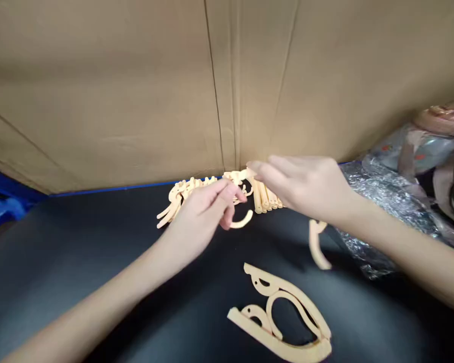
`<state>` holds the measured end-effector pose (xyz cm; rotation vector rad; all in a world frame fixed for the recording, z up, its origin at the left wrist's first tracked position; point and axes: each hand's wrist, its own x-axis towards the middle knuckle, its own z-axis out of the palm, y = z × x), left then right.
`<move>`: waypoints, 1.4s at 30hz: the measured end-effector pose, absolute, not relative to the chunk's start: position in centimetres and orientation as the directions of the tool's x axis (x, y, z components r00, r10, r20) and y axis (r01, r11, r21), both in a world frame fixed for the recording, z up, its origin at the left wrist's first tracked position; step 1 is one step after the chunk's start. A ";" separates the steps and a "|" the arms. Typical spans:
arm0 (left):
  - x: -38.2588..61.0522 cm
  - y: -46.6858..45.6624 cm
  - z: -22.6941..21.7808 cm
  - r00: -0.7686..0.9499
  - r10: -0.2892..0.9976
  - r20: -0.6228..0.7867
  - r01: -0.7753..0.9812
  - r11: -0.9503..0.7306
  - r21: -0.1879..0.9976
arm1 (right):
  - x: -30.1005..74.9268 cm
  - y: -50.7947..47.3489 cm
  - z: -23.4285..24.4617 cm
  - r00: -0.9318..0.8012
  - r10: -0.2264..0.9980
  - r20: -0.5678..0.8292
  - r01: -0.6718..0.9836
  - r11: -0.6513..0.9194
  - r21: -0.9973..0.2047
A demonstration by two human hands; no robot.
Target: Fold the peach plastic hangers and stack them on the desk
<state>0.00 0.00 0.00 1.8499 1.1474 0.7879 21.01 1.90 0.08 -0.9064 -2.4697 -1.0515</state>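
Note:
My left hand (208, 209) is closed in a pinch, with a cream plastic hanger hook (242, 221) curving out below its fingertips. My right hand (298, 184) reaches over from the right, fingers bent together and slightly blurred. A curved cream hanger piece (317, 247) sticks out beneath the right palm; its upper part is hidden by the hand. Behind the left hand lies a pile of cream hanger pieces (177, 194). Straight hanger arms (263, 197) lie in a row behind the right fingers. Nearer to me rests a folded cream travel hanger (306, 297).
The black tabletop (79, 262) has a blue edge at the back, against a brown cardboard wall (136, 101). Crumpled clear plastic (389, 201) lies at the right, beside bagged items (431, 146). Something blue (3, 214) is at the far left.

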 end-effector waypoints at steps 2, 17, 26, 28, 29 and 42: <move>1.3 -0.6 -1.2 0.343 0.937 0.068 0.357 -0.197 0.913 | 19.9 1.9 -0.9 -0.723 0.556 0.410 0.689 0.534 0.490; 1.1 5.5 -3.5 0.190 0.979 0.077 0.610 -0.179 0.772 | 22.9 6.7 -0.3 -0.127 0.972 0.197 0.226 0.222 -0.949; 0.4 7.0 -3.1 0.008 0.980 0.201 0.716 -0.145 0.682 | 22.5 6.2 0.3 -0.084 0.973 0.214 -0.005 0.214 -0.977; 0.1 7.0 -2.8 0.108 0.989 0.096 0.618 -0.143 0.773 | 22.8 6.4 0.3 -0.046 0.965 0.257 0.003 0.258 -0.966; -0.2 7.0 -2.6 0.199 0.980 -0.005 0.520 -0.101 0.848 | 22.9 6.6 0.3 -0.024 0.958 0.287 0.021 0.287 -0.958; 0.8 4.0 -1.7 0.383 0.915 -0.129 0.328 -0.004 0.945 | 21.4 4.5 -1.8 -0.644 0.616 0.454 0.755 0.608 0.247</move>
